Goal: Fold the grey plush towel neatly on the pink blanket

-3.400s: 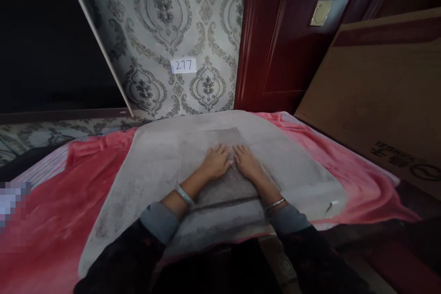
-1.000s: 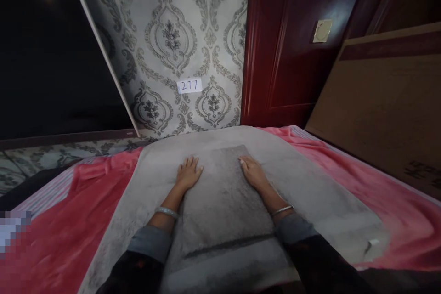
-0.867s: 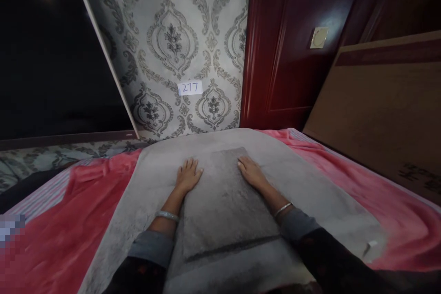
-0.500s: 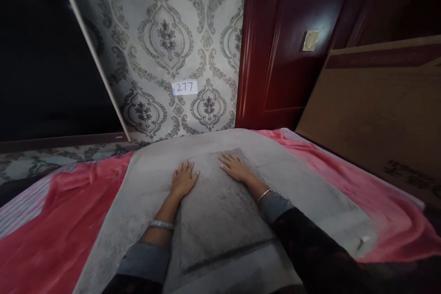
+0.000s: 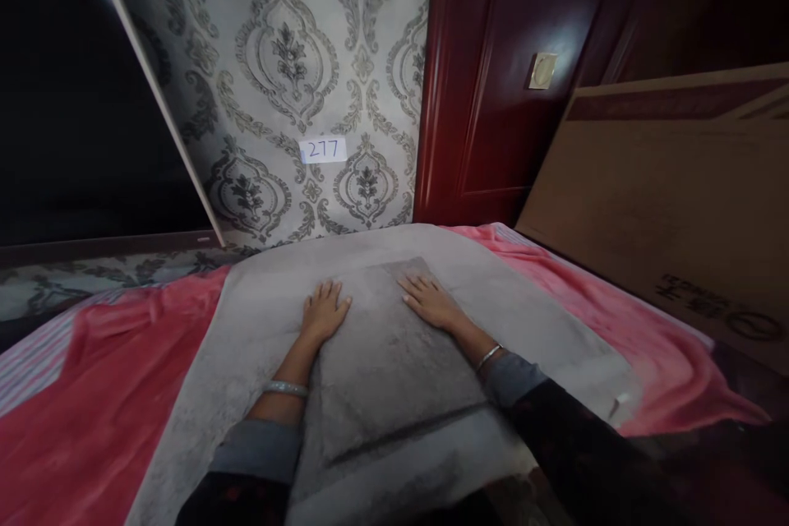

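Observation:
A darker grey folded cloth (image 5: 394,378) lies flat, roughly rectangular, on a larger light grey cloth (image 5: 246,353). My left hand (image 5: 323,314) rests flat near the far left edge of the folded cloth, fingers spread. On its far right part lies my right hand (image 5: 430,301), palm down with fingers apart. Neither hand grips anything. Both wrists wear bangles, and my forearms cover parts of the folded cloth's side edges.
Pink blankets (image 5: 136,370) show on both sides of the grey cloth. A large cardboard box (image 5: 666,205) stands at the right. A dark screen (image 5: 92,115) is at the left, and a paper label (image 5: 324,149) reading 277 is on the patterned wall.
My right hand has slid slightly to the right on the folded cloth. My left hand appears a little further left and up, while the whole view has shifted slightly.

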{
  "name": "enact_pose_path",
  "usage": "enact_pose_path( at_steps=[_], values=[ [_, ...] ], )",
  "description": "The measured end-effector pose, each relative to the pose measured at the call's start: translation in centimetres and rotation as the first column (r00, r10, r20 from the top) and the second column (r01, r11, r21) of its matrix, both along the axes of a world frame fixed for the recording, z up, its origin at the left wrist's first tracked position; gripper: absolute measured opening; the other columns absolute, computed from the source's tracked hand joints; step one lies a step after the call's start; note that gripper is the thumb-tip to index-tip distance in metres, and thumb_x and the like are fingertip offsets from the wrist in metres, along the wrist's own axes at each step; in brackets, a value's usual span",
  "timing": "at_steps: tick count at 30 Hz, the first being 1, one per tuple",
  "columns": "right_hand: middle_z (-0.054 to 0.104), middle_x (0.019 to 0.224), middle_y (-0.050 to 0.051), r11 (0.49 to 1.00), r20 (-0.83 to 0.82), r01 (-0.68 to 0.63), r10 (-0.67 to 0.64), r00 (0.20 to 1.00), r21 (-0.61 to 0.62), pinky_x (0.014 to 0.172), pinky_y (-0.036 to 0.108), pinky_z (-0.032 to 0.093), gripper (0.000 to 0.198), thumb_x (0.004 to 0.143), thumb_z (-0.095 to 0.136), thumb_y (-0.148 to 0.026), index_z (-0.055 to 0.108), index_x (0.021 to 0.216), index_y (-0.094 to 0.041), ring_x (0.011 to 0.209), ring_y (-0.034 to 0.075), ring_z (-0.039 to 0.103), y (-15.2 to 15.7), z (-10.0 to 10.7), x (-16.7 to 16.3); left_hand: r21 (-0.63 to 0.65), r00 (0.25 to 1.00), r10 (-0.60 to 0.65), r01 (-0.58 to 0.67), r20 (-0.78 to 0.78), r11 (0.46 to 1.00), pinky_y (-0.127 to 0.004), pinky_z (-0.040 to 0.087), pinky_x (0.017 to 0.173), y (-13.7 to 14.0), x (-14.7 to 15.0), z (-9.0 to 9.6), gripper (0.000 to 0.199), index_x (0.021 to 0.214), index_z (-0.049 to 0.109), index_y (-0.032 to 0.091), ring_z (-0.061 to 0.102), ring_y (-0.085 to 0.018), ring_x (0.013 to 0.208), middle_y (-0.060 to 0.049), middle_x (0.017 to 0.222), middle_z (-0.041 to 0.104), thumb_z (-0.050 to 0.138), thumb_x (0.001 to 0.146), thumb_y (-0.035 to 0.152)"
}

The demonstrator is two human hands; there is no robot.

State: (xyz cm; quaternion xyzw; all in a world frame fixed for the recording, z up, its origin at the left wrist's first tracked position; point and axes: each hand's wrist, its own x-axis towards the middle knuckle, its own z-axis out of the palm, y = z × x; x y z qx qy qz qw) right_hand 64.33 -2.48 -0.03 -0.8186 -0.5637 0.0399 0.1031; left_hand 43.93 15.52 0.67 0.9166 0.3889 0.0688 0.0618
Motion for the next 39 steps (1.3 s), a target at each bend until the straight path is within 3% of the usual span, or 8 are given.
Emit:
enact_pose_path(
  at_steps=[8, 15, 21, 26, 30, 33, 37, 39],
  values=[
    [0.014, 0.167, 0.005, 0.996, -0.020, 0.089, -0.090, 0.996, -0.013, 0.119, 0.058, 0.017, 0.062, 0.103, 0.026, -0.055, 0.022, 0.160, -0.031, 0.153, 0.030, 0.010, -6.5, -0.5, -1.9, -0.001, 0.998, -0.056, 0.056, -0.011, 0.998, -0.051, 0.021, 0.121, 0.1, -0.1, 0.0, 0.063, 0.155, 0.033, 0.019, 0.018, -0.031, 0.153, -0.010, 0.165, 0.023, 0.028, 0.099, 0.048],
    [0.017, 0.166, 0.001, 0.997, -0.070, 0.074, -0.074, 0.995, -0.003, 0.119, 0.057, 0.022, 0.058, 0.103, 0.025, -0.052, 0.027, 0.158, -0.032, 0.153, 0.029, 0.011, -13.5, -1.2, -4.3, 0.022, 0.997, -0.080, 0.079, 0.021, 0.997, -0.052, 0.022, 0.120, -0.4, 0.0, 0.1, 0.061, 0.155, 0.034, 0.024, 0.021, -0.031, 0.152, -0.009, 0.162, 0.032, 0.028, 0.099, 0.048],
    [0.033, 0.162, 0.004, 0.963, -0.021, 0.173, -0.172, 0.985, 0.208, 0.117, 0.051, 0.027, 0.056, 0.104, 0.023, -0.042, 0.042, 0.153, -0.023, 0.151, 0.029, 0.019, -18.0, -3.6, -6.8, -0.052, 0.989, -0.117, 0.112, -0.094, 0.992, -0.058, 0.019, 0.119, -1.5, -1.4, 0.6, 0.062, 0.157, 0.028, 0.026, 0.019, -0.037, 0.151, -0.009, 0.167, 0.020, 0.025, 0.100, 0.050],
    [0.039, 0.159, 0.004, 0.912, 0.004, 0.234, -0.250, 0.968, 0.337, 0.115, 0.054, 0.028, 0.055, 0.103, 0.029, -0.044, 0.043, 0.152, -0.024, 0.146, 0.033, 0.025, -20.2, -5.7, -8.3, -0.040, 0.962, -0.239, 0.236, -0.130, 0.971, -0.055, 0.023, 0.118, -4.7, -6.5, -0.1, 0.064, 0.157, 0.030, 0.027, 0.021, -0.040, 0.150, -0.007, 0.167, 0.017, 0.033, 0.098, 0.052],
    [0.039, 0.158, 0.006, 0.893, 0.012, 0.258, -0.282, 0.959, 0.368, 0.114, 0.053, 0.029, 0.056, 0.102, 0.030, -0.044, 0.041, 0.153, -0.023, 0.141, 0.034, 0.031, -20.5, -6.0, -8.8, -0.001, 0.946, -0.323, 0.323, -0.002, 0.946, -0.049, 0.024, 0.120, -9.0, -11.8, -1.5, 0.061, 0.152, 0.040, 0.021, 0.023, -0.034, 0.151, -0.008, 0.165, 0.024, 0.033, 0.098, 0.048],
    [0.040, 0.157, 0.006, 0.884, -0.014, 0.259, -0.276, 0.961, 0.388, 0.111, 0.054, 0.031, 0.056, 0.101, 0.032, -0.044, 0.041, 0.153, -0.025, 0.138, 0.035, 0.034, -20.4, -6.0, -8.8, -0.013, 0.941, -0.312, 0.317, 0.131, 0.948, -0.045, 0.026, 0.121, -11.8, -14.5, -2.3, 0.058, 0.148, 0.046, 0.020, 0.031, -0.027, 0.148, -0.009, 0.162, 0.033, 0.031, 0.098, 0.047],
    [0.038, 0.158, 0.009, 0.863, -0.051, 0.271, -0.277, 0.960, 0.427, 0.109, 0.055, 0.034, 0.058, 0.098, 0.038, -0.043, 0.040, 0.153, -0.024, 0.135, 0.034, 0.040, -20.5, -6.2, -8.2, -0.048, 0.915, -0.212, 0.242, 0.342, 0.969, -0.045, 0.038, 0.113, -14.3, -15.6, -2.4, 0.055, 0.138, 0.057, 0.020, 0.052, -0.027, 0.130, -0.010, 0.139, 0.060, 0.038, 0.095, 0.050],
    [0.040, 0.157, 0.012, 0.839, -0.101, 0.287, -0.271, 0.957, 0.463, 0.110, 0.053, 0.035, 0.060, 0.096, 0.039, -0.043, 0.042, 0.151, -0.021, 0.136, 0.033, 0.042, -20.6, -6.2, -7.5, -0.082, 0.884, -0.142, 0.199, 0.445, 0.977, -0.045, 0.043, 0.107, -15.0, -15.2, -2.2, 0.052, 0.130, 0.063, 0.021, 0.058, -0.027, 0.119, -0.009, 0.127, 0.067, 0.043, 0.092, 0.051]
  ],
)
